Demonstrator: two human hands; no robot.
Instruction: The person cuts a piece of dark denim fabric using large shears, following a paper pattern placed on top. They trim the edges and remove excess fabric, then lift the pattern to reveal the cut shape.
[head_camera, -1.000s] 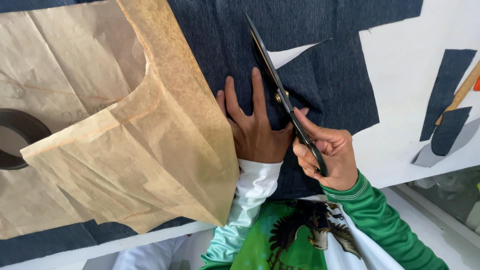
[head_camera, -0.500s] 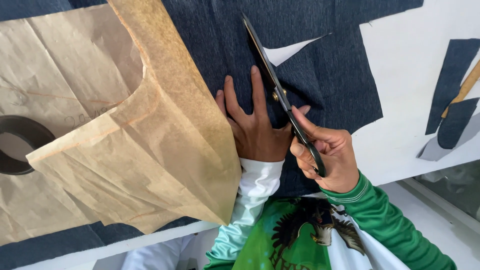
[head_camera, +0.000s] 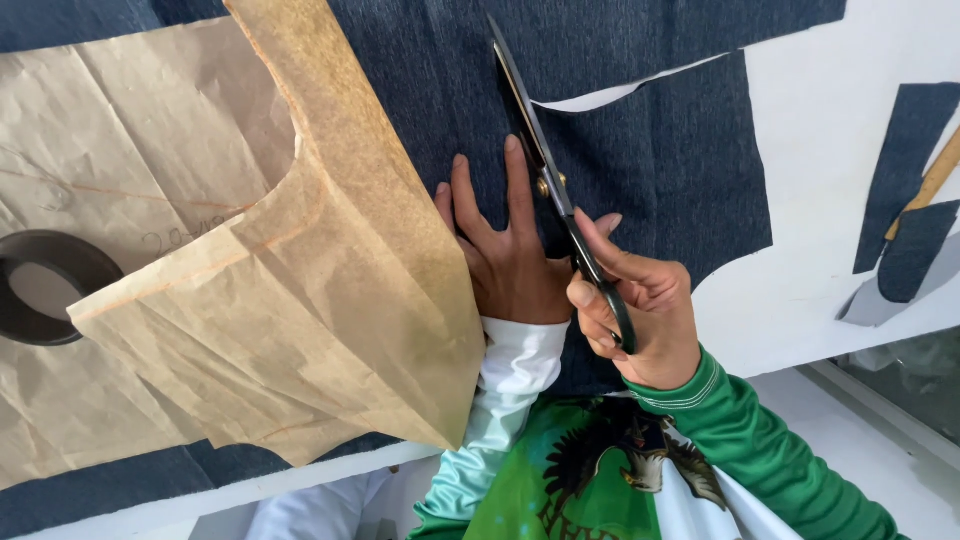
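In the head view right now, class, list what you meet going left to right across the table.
Black ring → folded brown paper pattern → left hand pressing the dark denim → scissors held by the right hand → denim offcuts at the far right.

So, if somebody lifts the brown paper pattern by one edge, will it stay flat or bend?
The brown paper pattern would probably bend and droop: its flap is already folded over and stands up creased. It looks thin and light, so a push would likely slide it across the dark blue fabric. The black ring resting on it may hold that end.
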